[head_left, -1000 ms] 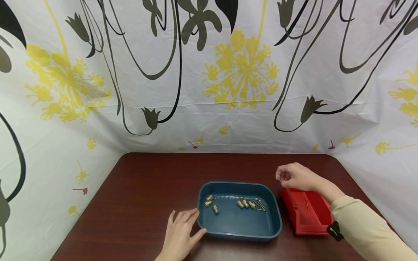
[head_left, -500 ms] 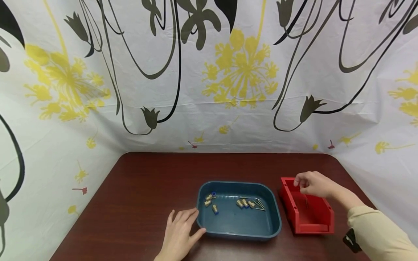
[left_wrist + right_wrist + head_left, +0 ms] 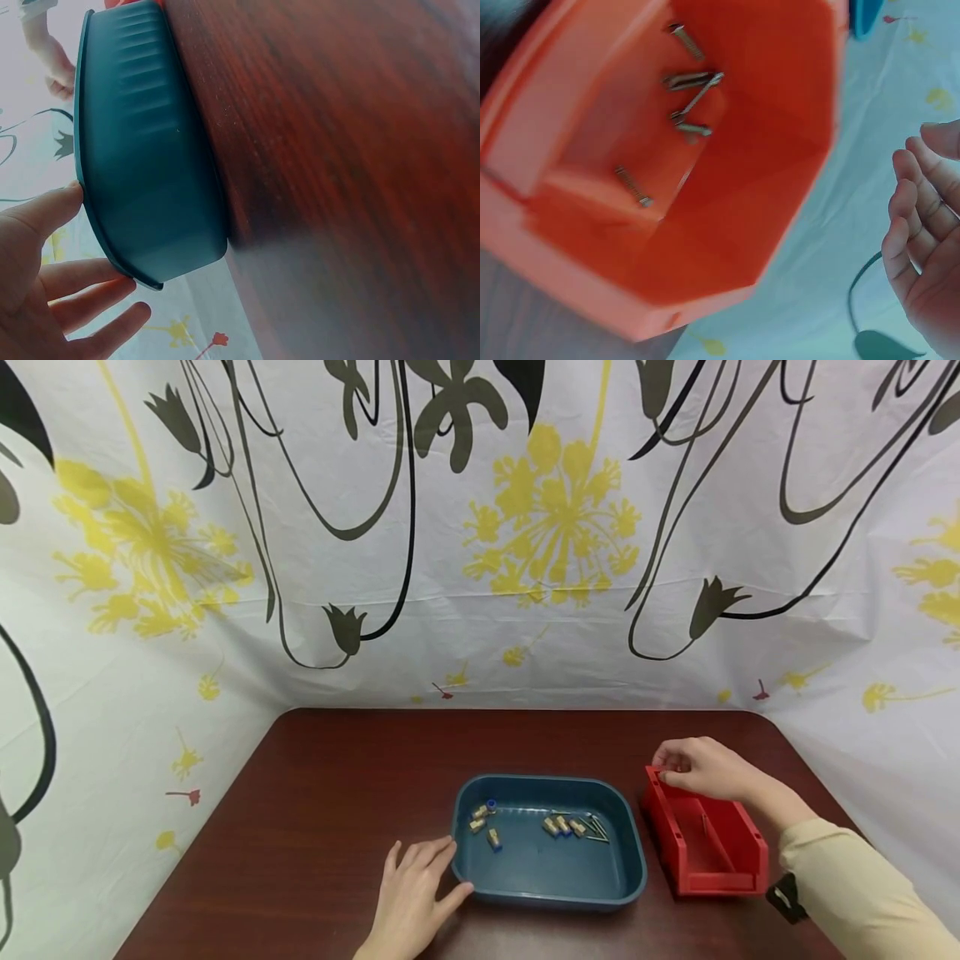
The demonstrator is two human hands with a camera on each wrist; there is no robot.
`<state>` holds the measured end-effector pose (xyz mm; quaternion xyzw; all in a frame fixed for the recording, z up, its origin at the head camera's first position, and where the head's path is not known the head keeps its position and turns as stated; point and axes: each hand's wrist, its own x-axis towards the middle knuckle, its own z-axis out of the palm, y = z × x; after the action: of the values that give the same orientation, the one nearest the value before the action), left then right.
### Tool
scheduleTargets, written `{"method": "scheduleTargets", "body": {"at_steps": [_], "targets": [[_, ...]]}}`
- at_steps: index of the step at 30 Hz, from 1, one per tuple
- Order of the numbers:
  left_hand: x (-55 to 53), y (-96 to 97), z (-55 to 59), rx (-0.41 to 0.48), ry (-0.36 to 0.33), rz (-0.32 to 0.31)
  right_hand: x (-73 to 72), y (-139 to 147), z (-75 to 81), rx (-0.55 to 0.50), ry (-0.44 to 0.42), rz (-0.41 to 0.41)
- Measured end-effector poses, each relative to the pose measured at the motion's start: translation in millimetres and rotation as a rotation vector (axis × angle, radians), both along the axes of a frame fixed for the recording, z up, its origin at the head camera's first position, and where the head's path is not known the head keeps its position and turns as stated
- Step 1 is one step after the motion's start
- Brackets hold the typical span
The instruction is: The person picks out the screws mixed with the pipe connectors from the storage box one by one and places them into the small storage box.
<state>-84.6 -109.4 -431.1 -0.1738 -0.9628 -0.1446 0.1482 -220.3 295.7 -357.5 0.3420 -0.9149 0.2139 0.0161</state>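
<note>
Since the bin (image 3: 723, 884) is uncovered, screws (image 3: 690, 80) inside are exposed

At its far end the right hand (image 3: 708, 768) is held, fingers loosely curved, nothing visibly grasped; the adjacent tray (image 3: 551, 875) is presumably steadied by the left hand's (image 3: 415, 893) relaxed fingers.

I had a dark reddish-brown table (image 3: 360, 793) before me, its far corners rounded, a pale sheen lying toward its near side. Beyond the table and along its left and right I saw a white cloth (image 3: 450, 610), lightly creased. Above the table's far edge it bore a large yellow flower head (image 3: 555, 518), higher than two grey-green tulips (image 3: 345, 631); left of the table I noticed a small red sprig (image 3: 193, 797).
</note>
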Motion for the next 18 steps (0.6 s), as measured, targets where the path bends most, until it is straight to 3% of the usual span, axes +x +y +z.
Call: {"method": "scheduleTargets", "body": {"at_steps": [8,18], "targets": [[-0.5,-0.3,-1.1,0.001,-0.003,0.001,-4.8,-32.6,11.6,-0.003,-0.009,0.034],[-0.9,-0.5,-2.0,0.009,0.002,0.005,-10.1,-79.3,14.7,0.026,-0.019,0.125]]}}
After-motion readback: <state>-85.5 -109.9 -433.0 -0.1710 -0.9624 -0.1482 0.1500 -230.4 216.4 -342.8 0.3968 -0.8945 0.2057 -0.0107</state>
